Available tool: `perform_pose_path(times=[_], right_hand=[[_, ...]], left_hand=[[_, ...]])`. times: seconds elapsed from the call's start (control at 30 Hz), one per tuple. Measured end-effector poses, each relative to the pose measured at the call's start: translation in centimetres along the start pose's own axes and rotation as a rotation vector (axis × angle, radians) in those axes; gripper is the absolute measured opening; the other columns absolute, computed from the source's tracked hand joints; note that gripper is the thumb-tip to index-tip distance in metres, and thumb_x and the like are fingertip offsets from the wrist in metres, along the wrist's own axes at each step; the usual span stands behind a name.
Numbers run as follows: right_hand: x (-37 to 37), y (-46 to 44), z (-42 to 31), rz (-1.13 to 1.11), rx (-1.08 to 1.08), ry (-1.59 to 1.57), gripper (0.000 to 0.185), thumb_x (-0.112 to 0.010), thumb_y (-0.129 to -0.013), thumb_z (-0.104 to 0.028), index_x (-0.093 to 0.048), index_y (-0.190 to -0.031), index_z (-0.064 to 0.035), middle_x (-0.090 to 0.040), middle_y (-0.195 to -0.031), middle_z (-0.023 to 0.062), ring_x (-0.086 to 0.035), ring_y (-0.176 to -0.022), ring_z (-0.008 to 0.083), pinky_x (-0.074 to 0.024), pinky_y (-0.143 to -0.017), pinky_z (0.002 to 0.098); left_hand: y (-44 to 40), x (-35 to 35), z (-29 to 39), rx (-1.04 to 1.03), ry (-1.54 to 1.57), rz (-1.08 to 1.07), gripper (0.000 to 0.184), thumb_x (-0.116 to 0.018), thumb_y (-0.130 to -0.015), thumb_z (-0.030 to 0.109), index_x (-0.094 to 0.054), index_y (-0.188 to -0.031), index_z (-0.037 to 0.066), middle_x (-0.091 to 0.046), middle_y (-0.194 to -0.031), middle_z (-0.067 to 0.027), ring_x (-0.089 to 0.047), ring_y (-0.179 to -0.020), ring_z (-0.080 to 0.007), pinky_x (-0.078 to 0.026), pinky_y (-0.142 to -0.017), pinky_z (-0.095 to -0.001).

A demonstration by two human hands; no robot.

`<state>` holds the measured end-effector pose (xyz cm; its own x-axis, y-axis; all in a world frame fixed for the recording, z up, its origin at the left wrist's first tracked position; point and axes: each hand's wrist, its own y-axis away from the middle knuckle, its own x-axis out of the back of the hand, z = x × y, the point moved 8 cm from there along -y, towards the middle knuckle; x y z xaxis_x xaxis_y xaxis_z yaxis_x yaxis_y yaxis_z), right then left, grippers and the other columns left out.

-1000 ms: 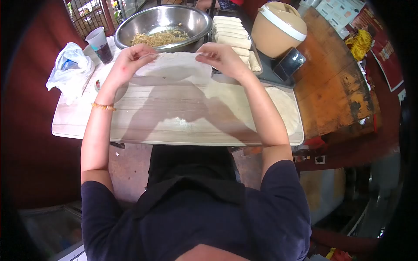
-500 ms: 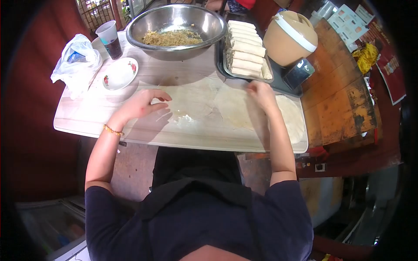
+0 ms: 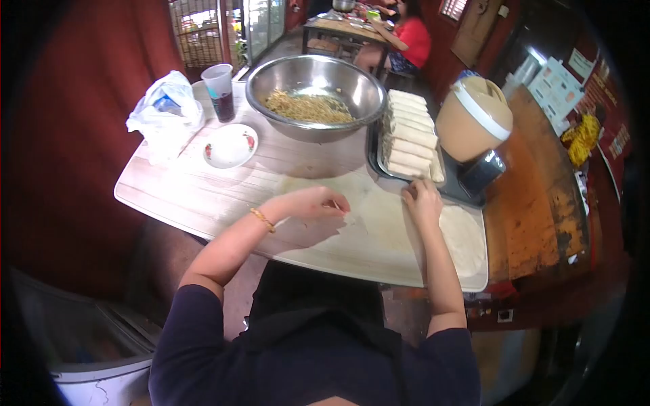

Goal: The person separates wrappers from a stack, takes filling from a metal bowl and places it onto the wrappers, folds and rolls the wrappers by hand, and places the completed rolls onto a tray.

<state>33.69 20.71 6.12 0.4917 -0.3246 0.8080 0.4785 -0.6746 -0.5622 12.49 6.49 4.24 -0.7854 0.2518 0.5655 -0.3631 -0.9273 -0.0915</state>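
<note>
Thin pale wrapper sheets (image 3: pixel 386 220) lie flat and overlapping on the table (image 3: pixel 169 196). My left hand (image 3: pixel 318 203) is over the sheets, thumb and fingers pinched together near a small white patch; what they hold, if anything, is too small to name. My right hand (image 3: pixel 423 198) rests at the far edge of the sheets, just in front of the tray, fingers curled down; whether they grip a sheet edge is hidden. Another round sheet (image 3: pixel 464 240) lies right of my right forearm. Stacked pale rolls (image 3: pixel 411 135) fill the tray (image 3: pixel 396 174).
A steel bowl (image 3: pixel 318 128) of shredded filling stands behind the sheets. At left are a flowered white dish (image 3: pixel 231 147), a cup (image 3: pixel 221 95) and a plastic bag (image 3: pixel 166 115). A tan jug (image 3: pixel 474 118) and a phone (image 3: pixel 482 172) stand at right. A person in red (image 3: pixel 411 40) sits beyond.
The sheet lifted between both hands lies down on the table. My left hand has moved right over the sheets and closed its fingers. The view has tilted up, showing more of the room.
</note>
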Motion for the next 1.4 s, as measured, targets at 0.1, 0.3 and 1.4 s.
perform_pose_path(times=[0.1, 0.3, 1.4], right_hand=[[-0.4, 0.0, -1.5, 0.086, 0.177, 0.066, 0.028, -0.074, -0.074, -0.020, -0.064, -0.097, -0.0070, -0.061, -0.093, 0.0104, -0.062, -0.085, 0.0313, -0.0502, -0.072, 0.0416], [-1.4, 0.0, -3.6, 0.132, 0.417, 0.195, 0.024, -0.071, -0.073, -0.015, -0.059, -0.092, -0.0060, -0.061, -0.093, 0.0097, -0.061, -0.084, 0.0267, -0.0483, -0.070, 0.0402], [3.1, 0.9, -4.8, 0.030, 0.460, -0.213, 0.021, -0.072, -0.076, -0.010, -0.051, -0.080, -0.0073, -0.058, -0.101, 0.0095, -0.057, -0.092, 0.0340, -0.0449, -0.076, 0.0431]], left_hand=[[-0.7, -0.6, 0.6, 0.063, -0.033, -0.077, 0.028, -0.061, -0.094, 0.022, -0.065, -0.112, 0.001, -0.069, -0.105, -0.0124, -0.066, -0.097, -0.0207, -0.051, -0.085, -0.0334], [-1.2, -0.8, 0.9, -0.014, -0.007, -0.063, 0.028, -0.061, -0.095, 0.024, -0.065, -0.111, 0.002, -0.070, -0.104, -0.0123, -0.066, -0.095, -0.0208, -0.051, -0.084, -0.0332], [-6.1, -1.4, 0.2, -0.156, 0.047, 0.422, 0.033, -0.067, -0.091, 0.018, -0.062, -0.116, -0.003, -0.069, -0.098, -0.0082, -0.063, -0.089, -0.0160, -0.050, -0.081, -0.0293]])
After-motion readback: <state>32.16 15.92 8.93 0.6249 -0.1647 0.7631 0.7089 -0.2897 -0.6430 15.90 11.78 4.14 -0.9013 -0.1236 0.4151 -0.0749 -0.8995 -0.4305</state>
